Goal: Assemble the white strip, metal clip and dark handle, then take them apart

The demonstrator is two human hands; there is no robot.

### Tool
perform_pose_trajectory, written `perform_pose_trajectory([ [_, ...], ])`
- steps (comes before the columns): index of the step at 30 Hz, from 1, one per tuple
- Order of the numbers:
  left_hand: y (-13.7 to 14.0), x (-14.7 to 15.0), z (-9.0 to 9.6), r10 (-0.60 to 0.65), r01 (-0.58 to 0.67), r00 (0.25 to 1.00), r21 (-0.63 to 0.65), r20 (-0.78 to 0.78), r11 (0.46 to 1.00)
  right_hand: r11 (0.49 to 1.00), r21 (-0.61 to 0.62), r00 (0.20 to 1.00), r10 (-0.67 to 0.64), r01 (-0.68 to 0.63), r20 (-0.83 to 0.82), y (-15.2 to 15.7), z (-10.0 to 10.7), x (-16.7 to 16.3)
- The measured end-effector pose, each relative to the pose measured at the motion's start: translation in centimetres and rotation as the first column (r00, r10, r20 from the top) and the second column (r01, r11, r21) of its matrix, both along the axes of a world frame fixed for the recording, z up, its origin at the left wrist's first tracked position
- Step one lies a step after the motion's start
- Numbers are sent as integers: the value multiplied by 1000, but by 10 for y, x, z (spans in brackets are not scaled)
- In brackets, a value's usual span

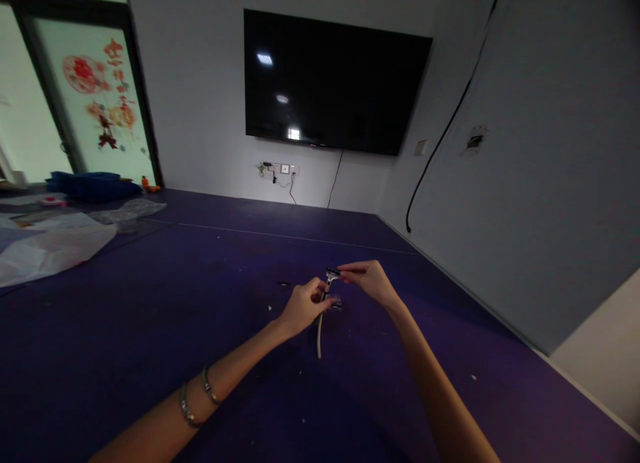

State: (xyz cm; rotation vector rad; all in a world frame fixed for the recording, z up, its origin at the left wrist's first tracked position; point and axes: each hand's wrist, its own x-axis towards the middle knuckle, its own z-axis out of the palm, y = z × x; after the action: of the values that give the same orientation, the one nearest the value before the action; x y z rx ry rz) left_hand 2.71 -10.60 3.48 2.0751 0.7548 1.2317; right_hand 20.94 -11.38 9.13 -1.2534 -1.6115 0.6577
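Around the razor point(321, 326), below its head point(333, 272), the left hand point(303, 305) was closed, holding it over the purple surface point(220, 336); at its top, the right hand point(371, 280) pinched that head. Head and razor already met; whether firmly joined, I couldn't tell. Just beside the razor was a clear case point(337, 303); left of it lay a black strip point(283, 283).

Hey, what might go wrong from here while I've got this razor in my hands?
Your right hand has its fingertips at the dark head of the razor, so a slip might nick them. If your left hand loosens on the handle, the razor could drop onto the purple surface. The small clear case is close by your left thumb, so it might get knocked.
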Motion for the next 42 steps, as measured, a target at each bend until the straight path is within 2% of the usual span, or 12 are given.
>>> perform_pose_trajectory([
  [5,-1,-1,-3,32,-30,999,54,-26,998,998,44,999,32,-33,33,-9,11,-8],
  [17,2,-2,-7,18,-18,999,27,-29,999,992,77,991,96,-103,94,-16,16,-15],
  [26,3,-3,-6,19,-18,1000,49,-17,999,986,66,988,152,-152,0,-17,16,-19],
  [34,3,-4,-3,24,-24,1000,84,-9,996,978,87,982,191,-191,12,-21,19,-21],
  [42,3,-3,-1,-14,14,1000,-2,28,1000,971,116,978,206,-209,34,-26,23,-23],
])
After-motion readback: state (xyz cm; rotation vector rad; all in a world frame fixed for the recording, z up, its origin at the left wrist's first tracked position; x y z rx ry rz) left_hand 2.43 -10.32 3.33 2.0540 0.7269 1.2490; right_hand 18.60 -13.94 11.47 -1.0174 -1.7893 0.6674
